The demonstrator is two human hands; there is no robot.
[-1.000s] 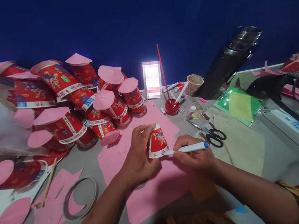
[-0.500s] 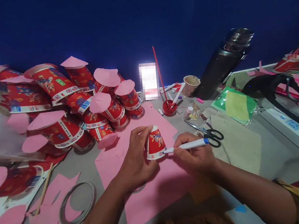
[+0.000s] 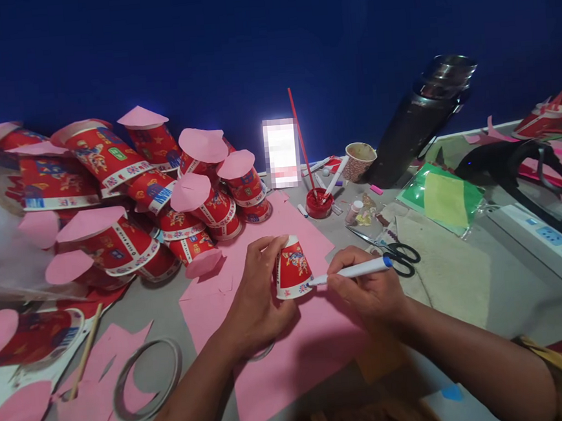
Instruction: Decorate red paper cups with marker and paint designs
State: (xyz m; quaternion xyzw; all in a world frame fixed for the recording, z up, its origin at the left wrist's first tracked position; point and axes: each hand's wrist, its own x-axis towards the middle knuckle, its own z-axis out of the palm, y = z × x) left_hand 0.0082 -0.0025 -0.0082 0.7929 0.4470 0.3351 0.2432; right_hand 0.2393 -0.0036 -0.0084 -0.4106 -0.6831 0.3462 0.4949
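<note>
A red paper cup (image 3: 292, 266) with a printed white rim stands upside down on a sheet of pink paper (image 3: 294, 378). My left hand (image 3: 263, 296) grips it from the left, fingers at its top and thumb low near the rim. In my right hand (image 3: 368, 291) is a white marker (image 3: 358, 270) with a blue end, held like a pen. Its tip meets the right side of the cup's white rim, where small coloured prints show. Part of a ring lies under my left wrist, mostly hidden.
Several red cups with pink paper tops (image 3: 118, 243) are piled at the left. A tape ring (image 3: 172, 381) lies near my left forearm. Scissors (image 3: 401, 257), a red paint pot (image 3: 320, 207), a black flask (image 3: 415, 122) and a power strip (image 3: 551, 241) sit to the right.
The view has shifted very slightly. Both hands, the cup and the marker keep nearly the same places, with the marker tip still at the rim.
</note>
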